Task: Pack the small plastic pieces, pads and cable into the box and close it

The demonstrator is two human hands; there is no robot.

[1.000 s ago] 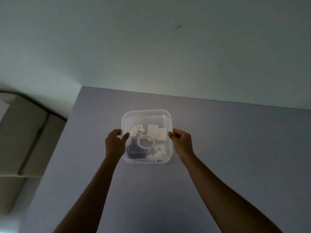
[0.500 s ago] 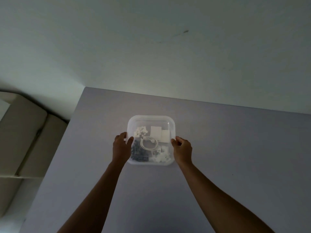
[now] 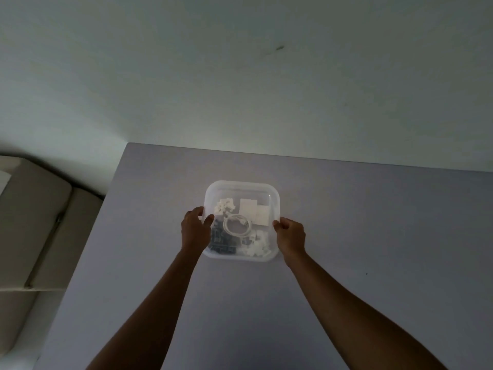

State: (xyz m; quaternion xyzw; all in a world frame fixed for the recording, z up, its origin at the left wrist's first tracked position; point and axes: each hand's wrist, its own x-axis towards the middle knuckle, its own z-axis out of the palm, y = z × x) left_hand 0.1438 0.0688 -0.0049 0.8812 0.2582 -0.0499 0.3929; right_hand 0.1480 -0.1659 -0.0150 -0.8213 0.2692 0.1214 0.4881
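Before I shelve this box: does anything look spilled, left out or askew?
Nothing stands out. The clear box sits flat on the grey table, both hands gripping its sides: left hand, right hand. The coiled cable, pads and small pieces lie inside; nothing lies loose on the table.

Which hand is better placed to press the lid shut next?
Left, marginally. The left hand already has its thumb over the top of the box; the right hand only grips the side edge. Likely both are needed.

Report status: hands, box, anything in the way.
Left hand and right hand grip opposite sides of the clear box on the grey table. Cable, pads, small pieces inside. Nothing in the way.
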